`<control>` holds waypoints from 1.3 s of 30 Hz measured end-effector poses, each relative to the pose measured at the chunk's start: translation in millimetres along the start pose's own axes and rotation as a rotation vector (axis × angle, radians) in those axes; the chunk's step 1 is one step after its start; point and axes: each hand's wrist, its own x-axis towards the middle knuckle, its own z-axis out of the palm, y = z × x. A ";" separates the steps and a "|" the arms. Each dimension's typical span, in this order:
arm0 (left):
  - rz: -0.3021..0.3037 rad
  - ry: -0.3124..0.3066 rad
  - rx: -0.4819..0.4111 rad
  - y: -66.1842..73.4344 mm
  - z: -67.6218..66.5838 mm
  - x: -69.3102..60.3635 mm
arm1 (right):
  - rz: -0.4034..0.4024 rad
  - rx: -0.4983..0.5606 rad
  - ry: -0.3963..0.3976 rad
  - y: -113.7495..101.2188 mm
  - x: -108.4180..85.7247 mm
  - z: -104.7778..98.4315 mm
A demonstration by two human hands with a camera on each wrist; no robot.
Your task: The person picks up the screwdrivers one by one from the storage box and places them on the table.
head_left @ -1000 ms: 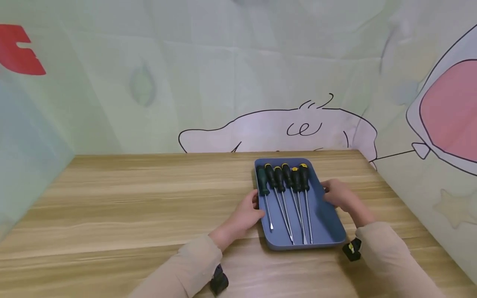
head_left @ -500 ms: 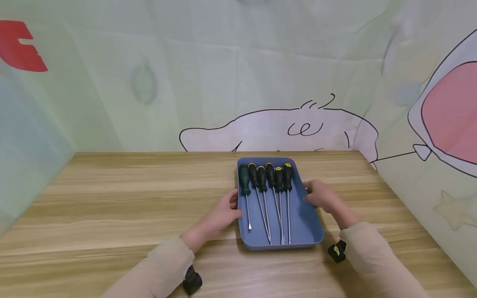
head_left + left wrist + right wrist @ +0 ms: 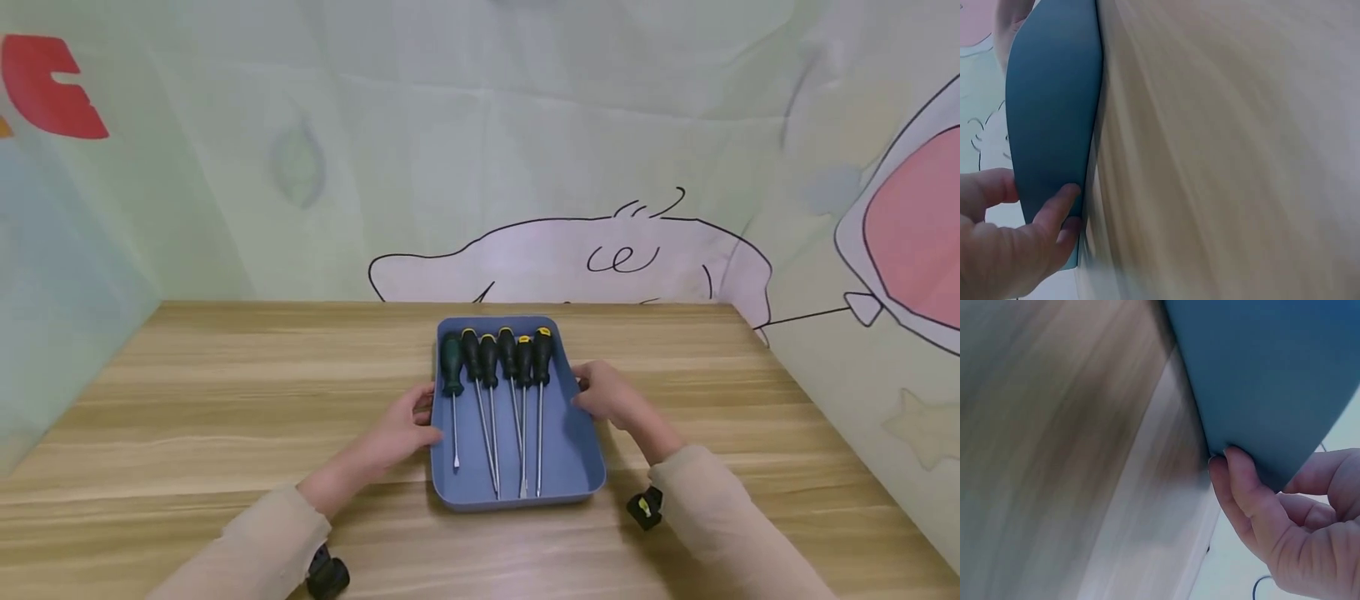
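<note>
A shallow blue tray (image 3: 570, 446) stands on the wooden table in the head view, holding several screwdrivers laid side by side with handles at the far end. The leftmost screwdriver (image 3: 452, 367) has a dark green handle; the others have black handles with yellow ends, like the rightmost screwdriver (image 3: 542, 354). My left hand (image 3: 396, 429) grips the tray's left side, thumb at the rim and fingers against the outer wall (image 3: 1054, 112). On the opposite side my right hand (image 3: 611, 396) holds the tray, its fingertips (image 3: 1238, 456) at the wall's lower edge in the right wrist view.
The wooden table (image 3: 247, 400) extends to both sides of the tray. Behind it hangs a printed cloth backdrop (image 3: 420, 150) with cartoon drawings. A black wrist camera (image 3: 327, 575) is on the left wrist, and another black camera (image 3: 645, 508) on the right.
Both hands have moved the tray leftward across the table, from the right part to near the middle. The screwdrivers travel with it, in the same order. The hands keep their hold.
</note>
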 end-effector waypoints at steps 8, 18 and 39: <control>0.004 -0.040 -0.018 -2.3 -20.4 -7.7 | 0.020 -0.021 0.005 -14.3 4.5 14.3; -0.030 -0.022 0.031 0.1 -37.2 -14.1 | 0.016 -0.028 -0.011 -27.6 9.6 23.1; -0.017 0.025 0.028 -2.8 -39.1 -14.3 | 0.013 -0.018 -0.053 -31.5 11.6 28.6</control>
